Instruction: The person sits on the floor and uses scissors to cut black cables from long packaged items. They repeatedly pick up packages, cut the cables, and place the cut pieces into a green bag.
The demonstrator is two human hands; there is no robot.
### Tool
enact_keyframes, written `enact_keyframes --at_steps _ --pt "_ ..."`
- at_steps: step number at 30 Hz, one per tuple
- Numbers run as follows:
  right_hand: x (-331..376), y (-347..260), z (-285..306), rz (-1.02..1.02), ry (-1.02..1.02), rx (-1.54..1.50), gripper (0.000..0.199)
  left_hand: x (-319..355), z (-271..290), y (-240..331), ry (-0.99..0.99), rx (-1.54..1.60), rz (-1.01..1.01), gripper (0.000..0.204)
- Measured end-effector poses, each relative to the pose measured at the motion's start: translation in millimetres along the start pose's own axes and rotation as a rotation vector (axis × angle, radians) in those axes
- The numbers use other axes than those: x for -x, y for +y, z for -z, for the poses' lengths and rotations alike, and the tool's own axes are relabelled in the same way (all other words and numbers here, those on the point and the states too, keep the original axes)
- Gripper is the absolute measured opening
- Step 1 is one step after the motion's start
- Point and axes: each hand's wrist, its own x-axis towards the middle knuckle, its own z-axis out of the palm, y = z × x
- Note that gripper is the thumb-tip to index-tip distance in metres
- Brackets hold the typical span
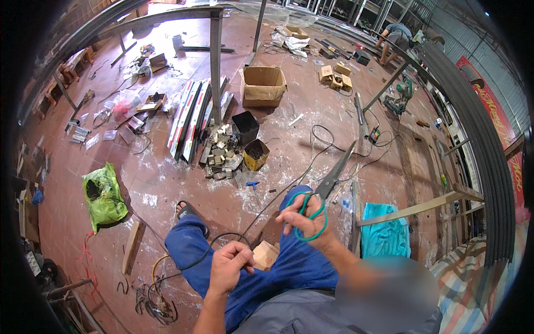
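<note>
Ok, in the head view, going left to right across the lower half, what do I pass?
Green bag → left hand gripping the black cable → right hand holding the green-handled scissors → turquoise cloth → striped mat.

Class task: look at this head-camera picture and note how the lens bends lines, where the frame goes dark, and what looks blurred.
Head view: fisheye bends the dark metal frame rails into curves; black vignette fills the corners; even daylight, soft shadows on the reddish tiled floor; a smeared blurred patch lies bottom right; the green-handled scissors in the right hand and the left hand on the thin black cable stay sharp.
</note>
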Motion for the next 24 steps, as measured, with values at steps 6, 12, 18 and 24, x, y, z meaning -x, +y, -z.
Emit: enact_keyframes --at_steps 6,12,18,24 --pt "26 -2 31 -0.207 0.003 0.317 0.037 -16 5 24 0.082 -0.191 -0.057 0.021" --pt "53 10 41 -0.362 -0.128 0.564 0.044 -27 3 31 0.127 -0.336 -0.239 0.019" --pt "69 1 37 -0.576 -0.402 0.294 0.083 -33 -1 35 0.037 -0.117 -0.012 0.017" --pt "62 1 35 -0.583 -0.517 0.436 0.099 -34 -8 36 0.059 -0.359 -0.186 0.012"
